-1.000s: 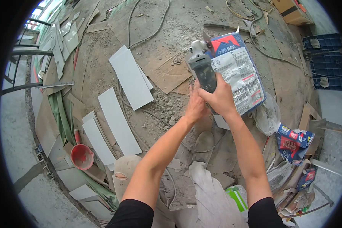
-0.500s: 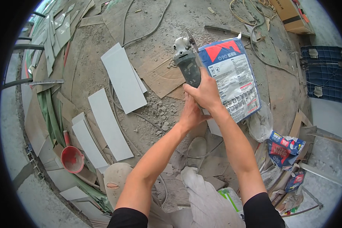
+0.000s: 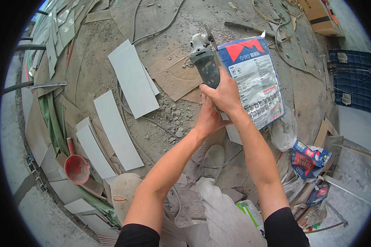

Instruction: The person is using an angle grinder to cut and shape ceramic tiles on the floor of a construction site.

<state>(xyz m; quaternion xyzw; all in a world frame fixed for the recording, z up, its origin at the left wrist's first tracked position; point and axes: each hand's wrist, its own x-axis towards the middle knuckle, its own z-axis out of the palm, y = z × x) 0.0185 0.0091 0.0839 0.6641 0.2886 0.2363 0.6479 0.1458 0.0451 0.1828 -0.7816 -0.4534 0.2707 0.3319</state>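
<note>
An angle grinder (image 3: 206, 68) with a dark body and silver head points away from me, its disc (image 3: 210, 38) edge-on at the far end. Around the body wraps my right hand (image 3: 226, 90), the thumb lying across its side. Lower down, my left hand (image 3: 210, 117) is closed on the rear end of the grinder, most of which the fingers hide. Just right of the tool lies a blue, white and red bag (image 3: 255, 82), partly behind my right hand. A pale tile piece (image 3: 234, 133) shows beneath my wrists.
Long pale tiles (image 3: 134, 82) and a second tile (image 3: 117, 129) lie at the left, near a red scoop (image 3: 77, 168). A grey cable (image 3: 156, 133) winds through rubble (image 3: 173, 117). Cardboard (image 3: 175, 78) lies ahead; a dark blue plastic pallet (image 3: 354, 80) is far right.
The view has shifted slightly, and the grinder now sits a little higher in it. Both hands keep their hold on it.
</note>
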